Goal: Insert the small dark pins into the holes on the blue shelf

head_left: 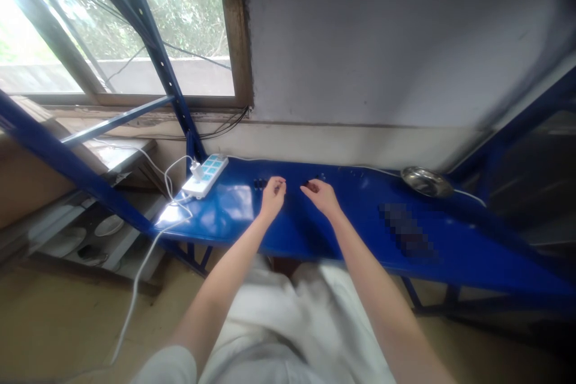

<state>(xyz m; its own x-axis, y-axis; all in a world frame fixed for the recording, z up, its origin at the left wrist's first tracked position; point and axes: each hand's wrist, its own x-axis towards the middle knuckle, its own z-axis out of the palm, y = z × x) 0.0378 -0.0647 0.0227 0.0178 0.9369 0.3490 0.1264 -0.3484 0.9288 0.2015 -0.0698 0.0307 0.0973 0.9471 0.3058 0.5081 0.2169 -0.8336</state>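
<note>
Over the blue table (297, 231), my left hand (272, 197) is closed with its fingertips pinched together; whatever sits in them is too small to make out. Just left of it, several small black pieces (257, 184) stand in a row on the tabletop. My right hand (322, 195), a short way to the right, has its thumb and fingers curled around a small dark piece whose kind I cannot tell. The two hands are apart. A few tiny clear or pale bits (323, 176) lie on the table behind my right hand.
A white power strip (206, 177) with a plug and trailing cord lies at the table's left end. A round metal dish (425, 182) rests at the back right, near a blurred-out dark object (407, 231). Blue metal posts (157, 54) rise at the left.
</note>
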